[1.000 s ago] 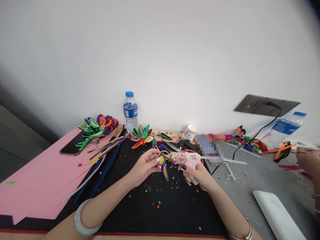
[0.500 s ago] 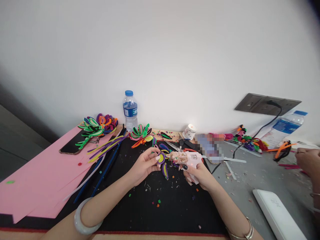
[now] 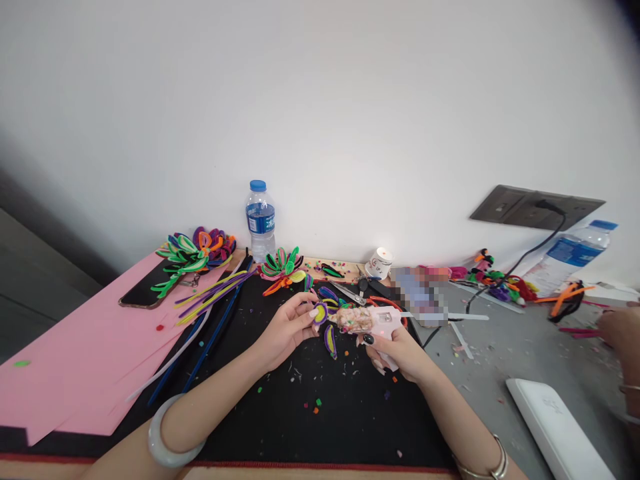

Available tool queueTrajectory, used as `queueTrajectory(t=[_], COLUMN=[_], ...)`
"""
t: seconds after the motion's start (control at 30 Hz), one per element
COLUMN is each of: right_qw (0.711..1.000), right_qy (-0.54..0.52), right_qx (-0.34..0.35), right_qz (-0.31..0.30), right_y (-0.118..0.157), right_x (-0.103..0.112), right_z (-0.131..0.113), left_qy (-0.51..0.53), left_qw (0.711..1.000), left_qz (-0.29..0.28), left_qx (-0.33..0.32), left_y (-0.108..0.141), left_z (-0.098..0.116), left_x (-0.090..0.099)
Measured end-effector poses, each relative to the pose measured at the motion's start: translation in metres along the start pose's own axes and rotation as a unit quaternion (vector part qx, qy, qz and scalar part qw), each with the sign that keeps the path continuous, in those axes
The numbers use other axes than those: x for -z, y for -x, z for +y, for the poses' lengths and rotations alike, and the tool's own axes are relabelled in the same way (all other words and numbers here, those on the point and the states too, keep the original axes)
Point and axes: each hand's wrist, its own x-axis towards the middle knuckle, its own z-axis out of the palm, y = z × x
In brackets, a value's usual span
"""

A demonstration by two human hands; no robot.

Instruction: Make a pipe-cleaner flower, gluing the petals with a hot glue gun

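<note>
My left hand [image 3: 295, 327] pinches a small purple and yellow pipe-cleaner petal [image 3: 321, 313] over the black mat [image 3: 300, 433]. My right hand [image 3: 393, 350] is wrapped round the grip of a pale pink glue gun [image 3: 383, 321], its barrel speckled with colour and a clear glue stick at its back. The gun points left, its nozzle close beside the held petal. Whether nozzle and petal touch, I cannot tell. Just below them a second purple and yellow petal [image 3: 330, 341] lies on the mat. More purple petals [image 3: 327, 295] lie behind the gun, next to scissors [image 3: 350, 292].
A water bottle [image 3: 261, 223] and pipe-cleaner flower [image 3: 283, 270] stand behind my left hand. Pink paper [image 3: 75, 360] and a phone [image 3: 145, 285] are at the left. A paper cup [image 3: 379, 263] stands behind the gun. At the right are a white case [image 3: 555, 427] and another person's hand [image 3: 623, 327].
The held petal and the glue gun have shifted very slightly, both still in my hands. At the right edge, the other person's hand has moved a little.
</note>
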Motion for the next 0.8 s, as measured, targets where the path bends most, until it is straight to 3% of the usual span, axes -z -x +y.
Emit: queueTrajectory(t=[0.8], right_qw=[1.0], right_qy=[0.006], right_qx=[0.0], right_qz=[0.005], right_y=[-0.0002], right_x=[0.0022], right_z=[0.0046], left_qy=[0.006], left_qw=[1.0], left_qz=[-0.009], left_qx=[0.003], left_y=[-0.0004], left_z=[-0.0027], left_x=[0.0023])
